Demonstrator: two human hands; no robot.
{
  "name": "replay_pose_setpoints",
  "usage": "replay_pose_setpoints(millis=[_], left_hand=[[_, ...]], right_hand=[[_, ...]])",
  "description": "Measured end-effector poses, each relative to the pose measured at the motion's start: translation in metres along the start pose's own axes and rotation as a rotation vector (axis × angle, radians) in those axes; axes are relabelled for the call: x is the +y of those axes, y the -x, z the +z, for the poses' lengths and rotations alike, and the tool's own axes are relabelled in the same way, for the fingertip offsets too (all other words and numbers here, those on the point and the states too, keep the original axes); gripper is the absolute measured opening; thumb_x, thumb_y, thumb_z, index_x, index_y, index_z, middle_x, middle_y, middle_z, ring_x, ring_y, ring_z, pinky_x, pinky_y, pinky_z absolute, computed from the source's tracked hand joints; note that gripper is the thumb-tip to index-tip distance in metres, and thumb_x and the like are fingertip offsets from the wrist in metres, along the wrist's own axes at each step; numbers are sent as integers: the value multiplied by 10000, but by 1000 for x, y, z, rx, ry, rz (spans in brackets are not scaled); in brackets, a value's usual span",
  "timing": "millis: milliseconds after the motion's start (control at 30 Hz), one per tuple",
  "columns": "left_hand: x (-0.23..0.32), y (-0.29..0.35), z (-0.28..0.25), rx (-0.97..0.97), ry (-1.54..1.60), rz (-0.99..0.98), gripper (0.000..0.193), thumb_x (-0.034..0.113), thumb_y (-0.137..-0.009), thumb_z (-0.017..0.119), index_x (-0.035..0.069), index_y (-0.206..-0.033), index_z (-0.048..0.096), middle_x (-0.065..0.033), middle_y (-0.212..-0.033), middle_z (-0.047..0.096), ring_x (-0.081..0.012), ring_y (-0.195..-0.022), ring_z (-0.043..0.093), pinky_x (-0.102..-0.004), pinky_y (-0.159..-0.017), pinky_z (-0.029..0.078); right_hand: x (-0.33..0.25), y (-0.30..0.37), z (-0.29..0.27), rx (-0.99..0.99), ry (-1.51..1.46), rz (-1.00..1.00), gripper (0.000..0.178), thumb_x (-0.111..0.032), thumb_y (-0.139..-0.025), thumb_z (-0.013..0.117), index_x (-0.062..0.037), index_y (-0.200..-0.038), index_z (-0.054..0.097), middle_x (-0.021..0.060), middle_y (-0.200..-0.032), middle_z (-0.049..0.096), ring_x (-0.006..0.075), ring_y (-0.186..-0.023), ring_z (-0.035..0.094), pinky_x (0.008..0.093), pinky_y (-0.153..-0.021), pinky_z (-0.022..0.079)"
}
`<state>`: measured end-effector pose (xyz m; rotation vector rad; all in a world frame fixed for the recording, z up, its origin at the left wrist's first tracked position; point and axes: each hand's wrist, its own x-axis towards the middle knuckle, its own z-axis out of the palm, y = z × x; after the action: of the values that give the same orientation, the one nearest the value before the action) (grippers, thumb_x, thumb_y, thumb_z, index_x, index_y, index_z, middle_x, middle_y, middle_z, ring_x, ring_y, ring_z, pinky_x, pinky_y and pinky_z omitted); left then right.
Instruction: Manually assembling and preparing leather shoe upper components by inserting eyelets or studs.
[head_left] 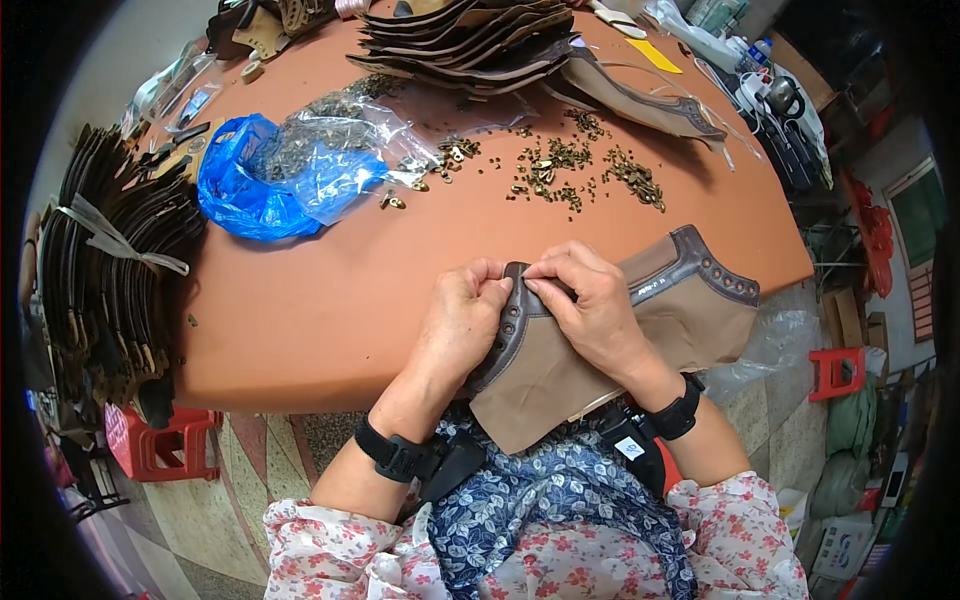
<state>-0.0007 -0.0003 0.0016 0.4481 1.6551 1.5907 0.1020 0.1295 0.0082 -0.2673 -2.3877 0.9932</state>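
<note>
A taupe shoe upper (690,325) with dark brown eyelet strips lies across the table's near edge and my lap. Round holes run along both strips. My left hand (458,315) is closed on the end of the left strip, thumb and fingers pinching its edge. Beside it, my right hand (592,300) pinches at the same end with thumb and forefinger. Whether a small part sits between those fingertips is hidden. Beyond my hands, small brass-coloured metal pieces (633,180) lie in loose heaps, and a few larger brass hooks (458,150) are scattered to their left.
A blue plastic bag (240,190) and a clear bag of metal pieces (320,135) stand left of the heaps. Stacked uppers (465,45) fill the far side. A tied bundle of uppers (120,230) hangs over the left edge. Red stools (836,373) stand on the floor.
</note>
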Motion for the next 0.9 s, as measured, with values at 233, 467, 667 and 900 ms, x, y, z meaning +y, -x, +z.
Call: replay_pose_setpoints(millis=[233,467,667,900], left_hand=[[1,1,1,4,-12,10,203,73,-954,509,-53,-1020,654,-32,-773,647,-74,-672,573,-236,-594,462],[0,0,1,9,-17,19,199,73,-950,515,-54,-1010,656,-38,-773,651,-78,-674,575,-238,-599,464],[-1,0,1,13,-32,5,197,80,-953,515,-45,-1002,660,-37,-767,651,-77,-670,575,-239,-602,468],[3,1,3,20,-21,9,194,75,-952,515,-46,-995,660,-40,-764,653,-78,-670,577,-240,-602,471]], right_hand=[[-1,1,0,7,94,-18,86,-48,-795,671,-15,-866,636,117,-854,619,306,-821,605,394,-730,472],[3,3,0,39,124,-126,95,-37,-790,663,-14,-878,634,117,-873,624,315,-828,608,396,-733,471],[1,5,-4,33,27,-29,99,-13,-807,648,12,-901,630,134,-907,629,308,-833,628,384,-733,501],[3,5,-6,45,53,-57,98,-5,-810,647,32,-900,633,142,-923,632,306,-837,637,371,-732,509]])
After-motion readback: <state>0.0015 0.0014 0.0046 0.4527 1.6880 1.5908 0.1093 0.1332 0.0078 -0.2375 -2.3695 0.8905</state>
